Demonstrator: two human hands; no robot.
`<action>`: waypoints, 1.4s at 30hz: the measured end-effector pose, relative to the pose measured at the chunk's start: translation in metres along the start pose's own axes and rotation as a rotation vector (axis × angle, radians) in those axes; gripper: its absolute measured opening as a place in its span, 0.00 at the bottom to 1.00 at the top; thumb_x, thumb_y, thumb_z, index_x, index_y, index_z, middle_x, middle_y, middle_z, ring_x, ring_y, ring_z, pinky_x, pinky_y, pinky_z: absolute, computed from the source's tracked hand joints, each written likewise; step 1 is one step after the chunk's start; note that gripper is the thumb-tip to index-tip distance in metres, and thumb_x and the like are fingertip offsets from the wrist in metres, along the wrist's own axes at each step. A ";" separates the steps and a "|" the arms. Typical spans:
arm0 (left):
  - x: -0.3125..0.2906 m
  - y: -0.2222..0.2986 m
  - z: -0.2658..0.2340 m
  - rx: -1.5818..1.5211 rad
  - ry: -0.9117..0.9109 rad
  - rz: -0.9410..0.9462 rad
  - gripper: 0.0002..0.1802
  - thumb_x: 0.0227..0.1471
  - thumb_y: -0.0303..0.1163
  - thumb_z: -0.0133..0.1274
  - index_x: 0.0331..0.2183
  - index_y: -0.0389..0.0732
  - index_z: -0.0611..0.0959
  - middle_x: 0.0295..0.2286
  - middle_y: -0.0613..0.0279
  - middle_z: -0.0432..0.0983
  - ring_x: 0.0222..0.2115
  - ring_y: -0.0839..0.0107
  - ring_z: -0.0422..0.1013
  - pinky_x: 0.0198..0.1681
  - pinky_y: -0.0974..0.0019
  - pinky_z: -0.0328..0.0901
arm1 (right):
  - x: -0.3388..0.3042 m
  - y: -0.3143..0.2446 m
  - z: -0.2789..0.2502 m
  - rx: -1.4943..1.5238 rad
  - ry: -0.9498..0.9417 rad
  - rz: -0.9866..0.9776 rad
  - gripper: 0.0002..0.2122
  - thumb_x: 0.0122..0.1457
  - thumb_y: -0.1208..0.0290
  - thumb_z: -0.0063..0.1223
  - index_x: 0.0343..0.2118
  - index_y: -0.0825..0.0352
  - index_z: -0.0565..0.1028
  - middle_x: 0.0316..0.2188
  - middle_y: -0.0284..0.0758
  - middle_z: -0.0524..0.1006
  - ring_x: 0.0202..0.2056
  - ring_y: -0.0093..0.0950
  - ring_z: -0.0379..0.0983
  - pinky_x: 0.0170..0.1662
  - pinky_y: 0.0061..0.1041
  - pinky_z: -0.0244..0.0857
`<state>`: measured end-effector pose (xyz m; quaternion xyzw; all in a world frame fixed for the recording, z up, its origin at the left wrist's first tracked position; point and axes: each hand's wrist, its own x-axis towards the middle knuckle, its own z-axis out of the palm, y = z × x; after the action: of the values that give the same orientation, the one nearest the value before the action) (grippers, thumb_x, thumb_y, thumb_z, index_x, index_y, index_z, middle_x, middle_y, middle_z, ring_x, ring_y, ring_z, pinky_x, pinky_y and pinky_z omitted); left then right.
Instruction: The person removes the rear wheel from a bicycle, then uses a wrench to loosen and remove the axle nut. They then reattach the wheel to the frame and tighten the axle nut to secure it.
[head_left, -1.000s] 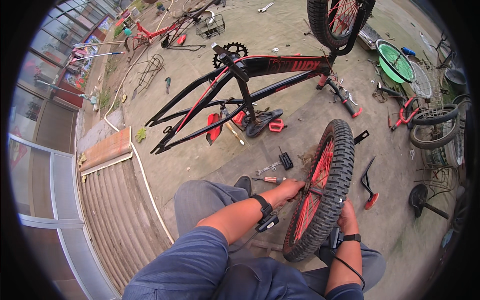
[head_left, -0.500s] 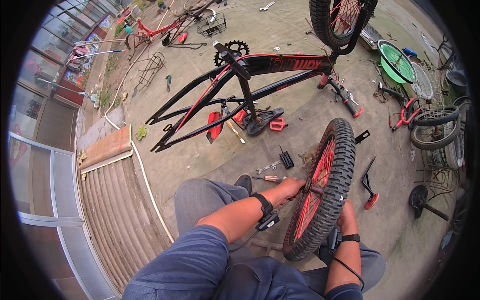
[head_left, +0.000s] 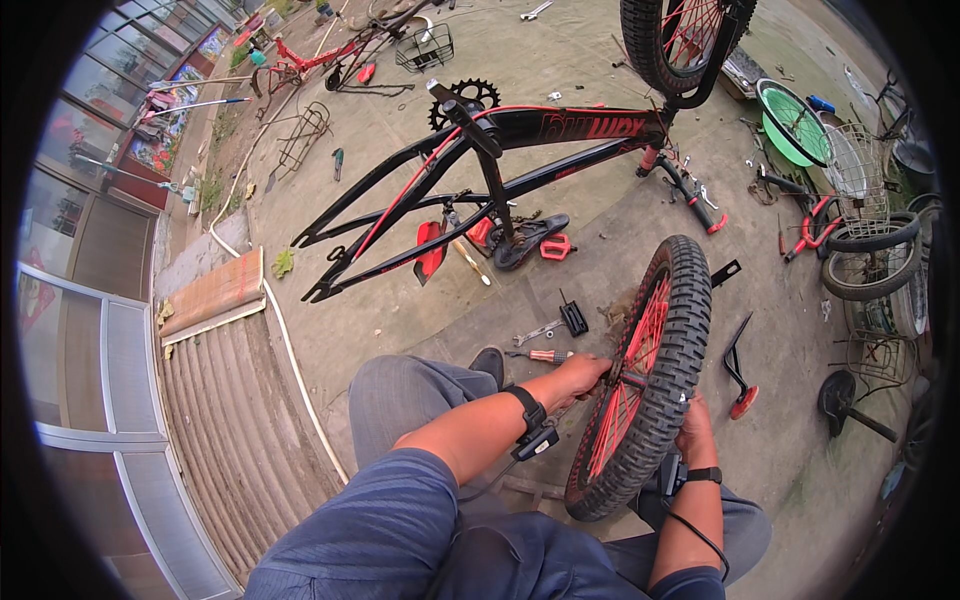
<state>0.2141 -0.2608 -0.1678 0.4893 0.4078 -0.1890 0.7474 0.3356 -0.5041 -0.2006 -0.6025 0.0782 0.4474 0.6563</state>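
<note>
A bicycle wheel (head_left: 690, 330) with a knobby black tyre and red spokes stands upright between my knees, leaning slightly. My left hand (head_left: 582, 376) is closed at the hub on the wheel's left side; what its fingers pinch there is too small to make out. On the other side, my right hand (head_left: 693, 428) is close against the wheel near the axle, its fingers mostly hidden by the tyre. A screwdriver (head_left: 548, 357) with a striped handle lies just beyond my left hand. Near it are a wrench (head_left: 537, 333) and a black pedal (head_left: 573, 319).
Ahead, a black bicycle frame (head_left: 590, 124) rests upside down, its front wheel (head_left: 665, 45) still fitted. A saddle (head_left: 530, 243) and a red pedal (head_left: 555, 247) are beneath it. A crank arm (head_left: 738, 365) lies to the right, and a green basin (head_left: 790, 125) farther back.
</note>
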 end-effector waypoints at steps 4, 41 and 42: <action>0.001 0.000 0.000 -0.012 0.001 -0.007 0.14 0.56 0.42 0.50 0.29 0.41 0.78 0.17 0.66 0.66 0.14 0.75 0.63 0.14 0.70 0.51 | -0.001 -0.001 -0.001 0.005 0.096 0.124 0.09 0.62 0.61 0.51 0.37 0.60 0.75 0.25 0.24 0.74 0.23 0.16 0.68 0.24 0.18 0.64; 0.004 -0.004 -0.002 0.014 -0.001 -0.007 0.15 0.57 0.46 0.51 0.27 0.45 0.81 0.18 0.69 0.67 0.15 0.78 0.63 0.16 0.71 0.55 | -0.004 -0.003 0.002 0.023 0.055 0.129 0.08 0.64 0.60 0.50 0.38 0.57 0.75 0.24 0.21 0.73 0.21 0.15 0.67 0.23 0.18 0.63; 0.004 -0.004 -0.002 0.014 0.000 -0.004 0.15 0.57 0.46 0.51 0.28 0.45 0.81 0.18 0.69 0.68 0.15 0.78 0.63 0.16 0.71 0.55 | -0.004 -0.004 0.002 0.066 0.032 0.130 0.08 0.64 0.60 0.50 0.38 0.57 0.75 0.24 0.22 0.73 0.21 0.15 0.67 0.23 0.18 0.64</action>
<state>0.2133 -0.2605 -0.1736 0.4938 0.4072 -0.1932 0.7436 0.3352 -0.5037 -0.1945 -0.5812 0.1424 0.4766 0.6441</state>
